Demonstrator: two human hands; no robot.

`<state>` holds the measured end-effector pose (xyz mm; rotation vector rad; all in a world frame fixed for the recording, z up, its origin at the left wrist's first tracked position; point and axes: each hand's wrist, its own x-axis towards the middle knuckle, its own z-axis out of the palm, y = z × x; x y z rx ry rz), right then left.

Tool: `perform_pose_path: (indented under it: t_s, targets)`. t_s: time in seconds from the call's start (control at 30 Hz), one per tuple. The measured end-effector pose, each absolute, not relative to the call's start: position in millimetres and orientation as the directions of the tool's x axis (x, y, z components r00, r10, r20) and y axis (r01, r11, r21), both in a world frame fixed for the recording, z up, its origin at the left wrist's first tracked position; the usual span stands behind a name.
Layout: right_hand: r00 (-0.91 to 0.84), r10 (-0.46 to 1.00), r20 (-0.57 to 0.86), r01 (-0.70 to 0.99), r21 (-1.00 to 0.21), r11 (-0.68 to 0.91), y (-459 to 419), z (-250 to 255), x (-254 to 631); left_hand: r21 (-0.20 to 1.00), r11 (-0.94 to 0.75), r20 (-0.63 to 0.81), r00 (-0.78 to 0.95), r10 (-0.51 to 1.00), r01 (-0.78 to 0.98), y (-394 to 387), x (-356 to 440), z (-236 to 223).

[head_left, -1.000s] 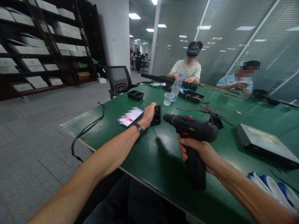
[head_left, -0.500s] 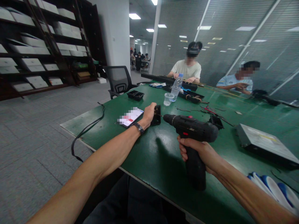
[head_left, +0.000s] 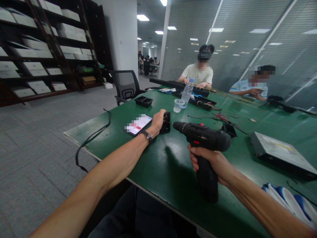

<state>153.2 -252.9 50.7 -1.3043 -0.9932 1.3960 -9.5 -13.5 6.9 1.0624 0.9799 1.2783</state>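
My right hand is wrapped round the grip of a black cordless drill held above the green table, its chuck pointing left. The bit tip meets a small black plastic part that stands on the table. My left hand, with a wristwatch on the wrist, is closed on that part from the left side. A phone with a lit screen lies flat just left of this hand.
A flat grey metal box lies at the right, blue-white gloves near the front right. A plastic cup, water bottle, black trays and loose wires sit farther back. Two people sit across the table. A black cable hangs off the left edge.
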Motion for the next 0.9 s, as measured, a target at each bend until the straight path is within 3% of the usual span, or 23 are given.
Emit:
perform_pose_path:
  t_s: [0.9]
  targets:
    - [-0.003,0.978,-0.208,-0.099,-0.973,-0.208,-253.1,50.8,153.9,0.964,0.010,0.006,0.061,0.998,-0.267,-12.5,-8.7,4.9]
